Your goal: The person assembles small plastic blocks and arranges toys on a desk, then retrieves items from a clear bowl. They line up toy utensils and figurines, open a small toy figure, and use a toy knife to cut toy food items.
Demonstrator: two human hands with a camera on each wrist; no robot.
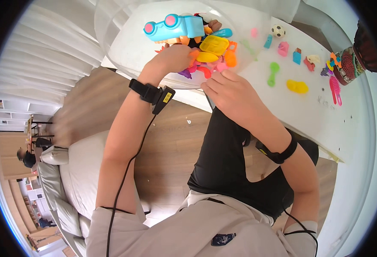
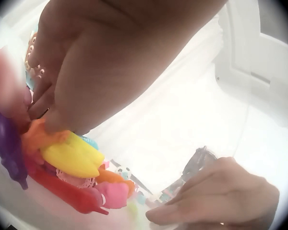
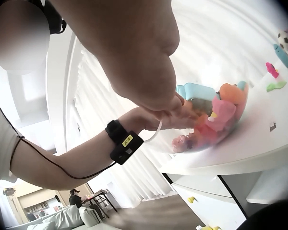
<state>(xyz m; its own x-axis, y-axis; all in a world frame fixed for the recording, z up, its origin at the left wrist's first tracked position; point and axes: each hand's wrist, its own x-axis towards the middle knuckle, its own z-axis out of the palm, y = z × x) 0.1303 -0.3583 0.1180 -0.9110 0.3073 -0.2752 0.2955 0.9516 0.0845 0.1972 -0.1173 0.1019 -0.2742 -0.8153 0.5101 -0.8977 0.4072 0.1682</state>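
A large clear bowl (image 1: 104, 48) holds a heap of small plastic toys. My left hand (image 1: 171, 60) reaches into it, and its thumb and fingers pinch an orange toy (image 2: 42, 136) whose kind is mostly hidden. Around those fingers lie a yellow banana-like toy (image 2: 74, 155), a red chili-like toy (image 2: 67, 191) and a purple eggplant-like toy (image 2: 7, 146). Above them are a light-blue toy car (image 1: 175, 28) with pink wheels and a yellow basket-like toy (image 1: 214, 45). My right hand (image 1: 235, 96) grips the bowl's near rim with curled fingers.
On the white table (image 1: 312, 113) right of the bowl lie a small soccer ball (image 1: 278, 31), a green toy (image 1: 273, 73), a yellow toy (image 1: 297, 86), a blue block (image 1: 297, 56) and a pink comb (image 1: 335, 90). A patterned pot (image 1: 350, 66) stands at the far right. Drawers (image 3: 201, 191) sit below.
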